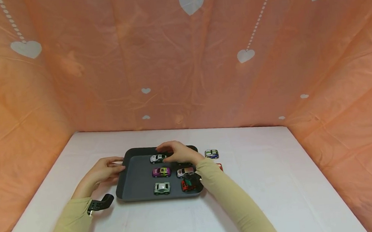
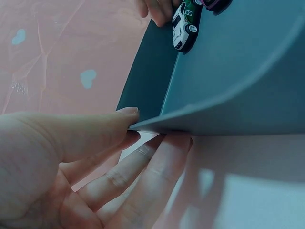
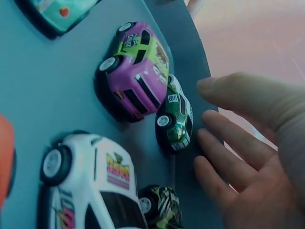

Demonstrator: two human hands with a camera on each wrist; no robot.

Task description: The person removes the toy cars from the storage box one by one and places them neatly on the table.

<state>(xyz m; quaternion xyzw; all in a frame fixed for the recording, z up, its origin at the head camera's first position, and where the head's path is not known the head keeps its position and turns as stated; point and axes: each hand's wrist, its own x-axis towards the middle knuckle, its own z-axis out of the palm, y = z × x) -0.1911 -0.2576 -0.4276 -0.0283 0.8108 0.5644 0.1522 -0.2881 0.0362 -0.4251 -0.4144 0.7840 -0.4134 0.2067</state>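
Note:
A dark grey tray (image 1: 139, 187) lies on the table with several toy cars in it. My left hand (image 1: 102, 173) pinches its left rim, thumb above and fingers beneath, as the left wrist view shows. Over the tray's far side reaches my right hand (image 1: 181, 153), fingers loosely spread beside a white and green toy car (image 3: 178, 112) and holding nothing. Nearer stand a purple toy car (image 1: 161, 172), a mint toy car (image 1: 161, 188) and a white toy car (image 1: 184, 172). A red toy car (image 1: 186, 185) is partly covered by the wrist camera. A dark patterned toy car (image 3: 167, 205) sits mostly hidden.
Right of the tray, a blue and white toy car (image 1: 211, 153) stands on the white table (image 1: 263, 175). Another red toy car (image 1: 221, 166) shows partly behind my right sleeve. Orange cloth (image 1: 184, 94) with pale hearts encloses the back and sides.

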